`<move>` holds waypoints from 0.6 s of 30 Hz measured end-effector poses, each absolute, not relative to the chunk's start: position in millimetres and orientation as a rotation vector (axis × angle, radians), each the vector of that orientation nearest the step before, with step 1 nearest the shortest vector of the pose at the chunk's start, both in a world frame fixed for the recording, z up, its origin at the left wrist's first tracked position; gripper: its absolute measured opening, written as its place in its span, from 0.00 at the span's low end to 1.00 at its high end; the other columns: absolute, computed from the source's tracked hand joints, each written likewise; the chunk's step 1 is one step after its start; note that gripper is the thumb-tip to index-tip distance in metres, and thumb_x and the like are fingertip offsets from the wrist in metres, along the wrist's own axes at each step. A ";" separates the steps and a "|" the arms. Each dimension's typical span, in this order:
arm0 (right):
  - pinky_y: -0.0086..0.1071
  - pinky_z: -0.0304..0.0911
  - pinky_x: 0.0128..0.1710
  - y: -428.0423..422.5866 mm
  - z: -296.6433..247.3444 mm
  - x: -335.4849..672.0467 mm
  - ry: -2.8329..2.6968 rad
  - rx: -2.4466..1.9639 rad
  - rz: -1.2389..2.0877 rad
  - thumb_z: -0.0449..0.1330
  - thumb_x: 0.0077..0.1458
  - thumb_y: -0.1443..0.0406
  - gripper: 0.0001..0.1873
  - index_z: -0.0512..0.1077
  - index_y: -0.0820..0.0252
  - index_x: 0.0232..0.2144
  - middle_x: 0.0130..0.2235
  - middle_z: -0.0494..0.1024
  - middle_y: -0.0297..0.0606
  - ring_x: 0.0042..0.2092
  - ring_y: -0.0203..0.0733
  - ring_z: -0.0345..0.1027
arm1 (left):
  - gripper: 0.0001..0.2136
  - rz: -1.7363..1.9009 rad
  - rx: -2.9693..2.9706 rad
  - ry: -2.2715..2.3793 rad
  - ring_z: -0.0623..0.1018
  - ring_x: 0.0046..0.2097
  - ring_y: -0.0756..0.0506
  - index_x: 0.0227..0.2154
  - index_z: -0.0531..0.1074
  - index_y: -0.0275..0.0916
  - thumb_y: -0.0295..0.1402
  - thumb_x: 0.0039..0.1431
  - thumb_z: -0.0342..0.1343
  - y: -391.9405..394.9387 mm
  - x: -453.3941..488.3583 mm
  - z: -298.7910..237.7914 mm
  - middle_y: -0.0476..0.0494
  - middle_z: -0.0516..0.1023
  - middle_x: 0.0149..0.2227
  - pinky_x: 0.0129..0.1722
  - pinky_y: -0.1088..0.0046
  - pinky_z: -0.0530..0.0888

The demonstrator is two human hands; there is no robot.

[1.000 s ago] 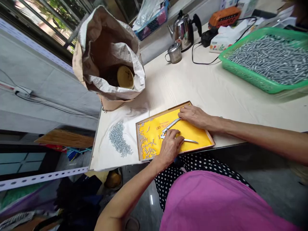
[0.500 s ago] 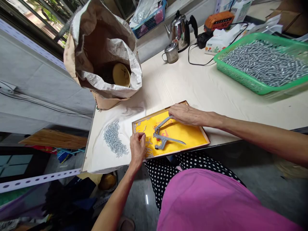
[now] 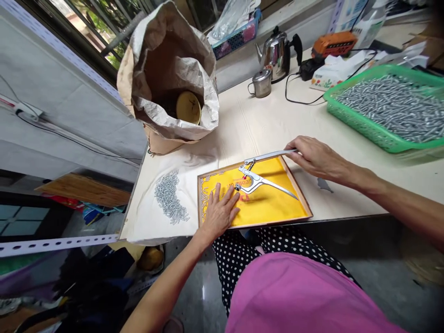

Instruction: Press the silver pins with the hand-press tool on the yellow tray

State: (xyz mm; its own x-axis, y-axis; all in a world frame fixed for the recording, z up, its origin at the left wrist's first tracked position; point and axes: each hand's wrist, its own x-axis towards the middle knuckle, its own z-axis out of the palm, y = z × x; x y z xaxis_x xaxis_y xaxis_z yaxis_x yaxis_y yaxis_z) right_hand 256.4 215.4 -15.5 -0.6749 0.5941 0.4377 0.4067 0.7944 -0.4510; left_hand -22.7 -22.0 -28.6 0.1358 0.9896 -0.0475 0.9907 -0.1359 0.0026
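Note:
My right hand (image 3: pixel 312 159) grips the upper handle end of grey metal snap-fastener pliers (image 3: pixel 255 178). Their jaws are apart, and the lower handle points right over the yellow floor of a shallow tray (image 3: pixel 305 203). My left hand (image 3: pixel 220 210) lies palm down over the left part of the tray, fingers spread, with its fingertips close to the pliers' head. Whether it touches the pliers, I cannot tell. Small silver metal pins (image 3: pixel 205 196) lie along the tray's left side, partly covered by my left hand.
A curved pile of small silver pins (image 3: pixel 169 196) lies on white cloth left of the tray. Behind stands a large paper sack (image 3: pixel 183 134) containing a round yellowish object. A green basket (image 3: pixel 374 134) of silver metal pieces, a metal cup (image 3: pixel 262 84) and a kettle (image 3: pixel 275 53) stand farther back.
My right hand has moved right, and the pliers have turned and lifted with it. My left hand has opened from a pinch and spread over the tray. The view has shifted slightly.

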 end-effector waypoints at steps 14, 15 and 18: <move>0.40 0.58 0.39 193.3 -64.1 222.8 -2.595 -0.497 0.503 0.42 0.70 0.54 0.20 0.69 0.56 0.36 0.34 0.76 0.42 0.37 0.47 0.68 | 0.17 -0.024 1.373 3.061 0.71 0.52 0.33 0.48 0.80 0.33 0.32 0.69 0.46 -21.5 -182.5 -10.3 0.32 0.79 0.48 0.54 0.56 0.70; 0.40 0.57 0.39 193.7 -66.2 219.3 -2.624 -0.492 0.485 0.43 0.70 0.55 0.20 0.69 0.56 0.36 0.34 0.76 0.42 0.37 0.47 0.68 | 0.17 -0.053 1.356 3.055 0.71 0.52 0.33 0.48 0.80 0.33 0.32 0.69 0.47 -19.6 -189.9 -10.6 0.32 0.79 0.48 0.53 0.57 0.70; 0.40 0.56 0.39 194.9 -73.4 213.3 -2.674 -0.510 0.420 0.44 0.69 0.57 0.19 0.71 0.57 0.36 0.34 0.76 0.41 0.36 0.47 0.67 | 0.16 -0.093 1.394 3.004 0.70 0.52 0.35 0.46 0.81 0.35 0.31 0.68 0.48 -10.2 -204.2 -13.7 0.35 0.79 0.47 0.52 0.61 0.69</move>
State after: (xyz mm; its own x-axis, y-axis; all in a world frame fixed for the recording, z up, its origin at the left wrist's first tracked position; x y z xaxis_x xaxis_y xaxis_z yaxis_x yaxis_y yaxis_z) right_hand 213.3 194.9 -73.4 -0.8601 0.4037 0.3118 0.2887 0.8892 -0.3549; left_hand -204.2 -10.2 -13.7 -0.6337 0.7623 0.1315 0.7527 0.6468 -0.1224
